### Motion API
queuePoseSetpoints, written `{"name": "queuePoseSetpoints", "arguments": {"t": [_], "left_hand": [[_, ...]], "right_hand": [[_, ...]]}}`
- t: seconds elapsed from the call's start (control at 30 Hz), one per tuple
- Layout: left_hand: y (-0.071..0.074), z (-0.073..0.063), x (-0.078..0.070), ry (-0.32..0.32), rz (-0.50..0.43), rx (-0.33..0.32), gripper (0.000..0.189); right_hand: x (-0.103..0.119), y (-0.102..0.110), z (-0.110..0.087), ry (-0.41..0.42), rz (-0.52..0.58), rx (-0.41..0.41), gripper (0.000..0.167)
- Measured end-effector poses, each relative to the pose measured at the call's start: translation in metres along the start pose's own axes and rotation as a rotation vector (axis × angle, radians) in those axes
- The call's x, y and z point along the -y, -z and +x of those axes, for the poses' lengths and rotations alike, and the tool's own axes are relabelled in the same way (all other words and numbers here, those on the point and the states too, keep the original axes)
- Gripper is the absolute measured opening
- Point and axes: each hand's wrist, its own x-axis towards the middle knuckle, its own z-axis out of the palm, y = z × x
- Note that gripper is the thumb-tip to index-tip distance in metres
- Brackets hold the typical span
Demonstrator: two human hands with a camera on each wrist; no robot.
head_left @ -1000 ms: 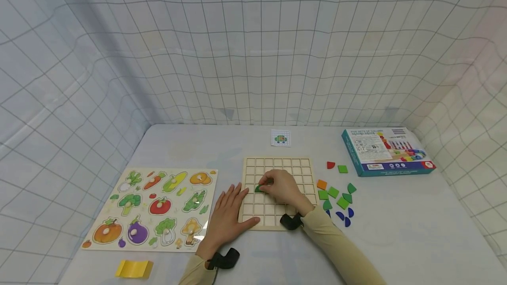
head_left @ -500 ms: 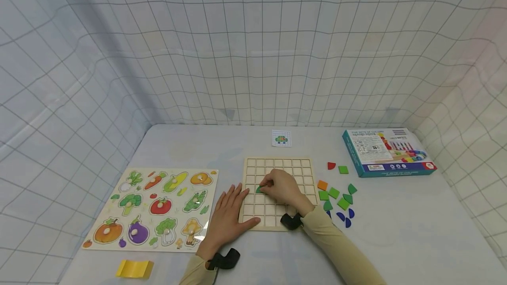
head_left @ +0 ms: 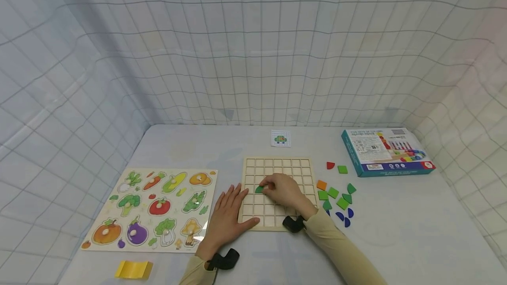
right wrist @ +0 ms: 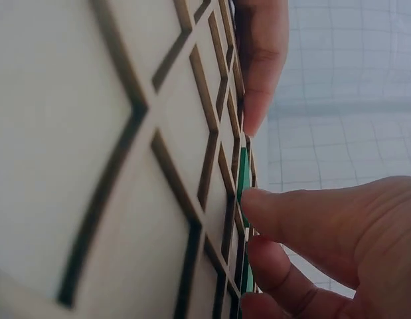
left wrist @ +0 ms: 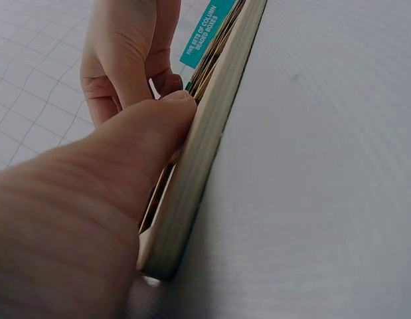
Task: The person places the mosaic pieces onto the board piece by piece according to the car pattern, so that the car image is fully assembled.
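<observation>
left hand (head_left: 227, 214) rests flat, fingers straight, on the wooden grid board's (head_left: 277, 166) edge while right hand (head_left: 283, 190) pinches a green piece (head_left: 259, 189) into a cell.

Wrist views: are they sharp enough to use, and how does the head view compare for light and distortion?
Head view: even, soft light, faint shadows, sharp, backdrop lines bowed by the wide lens. Left wrist view: the left hand fills the near frame, soft; the grid board edge is clearer. Right wrist view: board cells near the lens blur, the green piece at the right hand is sharper.

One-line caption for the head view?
Right hand presses a green wooden piece into the wooden grid board; left hand steadies its edge.
</observation>
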Motion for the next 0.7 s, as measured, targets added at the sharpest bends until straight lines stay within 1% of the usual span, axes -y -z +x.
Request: {"name": "queuePoseSetpoints", "arguments": {"t": [0.13, 0.3, 0.53, 0.7], "left_hand": [[0.000, 0.000, 0.001, 0.008, -0.002, 0.005, 0.085], [0.001, 0.000, 0.001, 0.035, -0.009, 0.042, 0.085], [0.001, 0.000, 0.001, 0.037, -0.015, 0.045, 0.085], [0.002, 0.000, 0.000, 0.031, -0.023, 0.044, 0.085]], "right_hand": [[-0.002, 0.005, -0.008, -0.006, 0.011, -0.013, 0.014], [-0.009, 0.017, -0.020, -0.010, 0.016, -0.053, 0.011], [-0.034, 0.035, -0.039, -0.019, 0.036, -0.144, 0.009], [-0.055, 0.050, -0.054, -0.069, 0.036, -0.208, 0.010]]}}
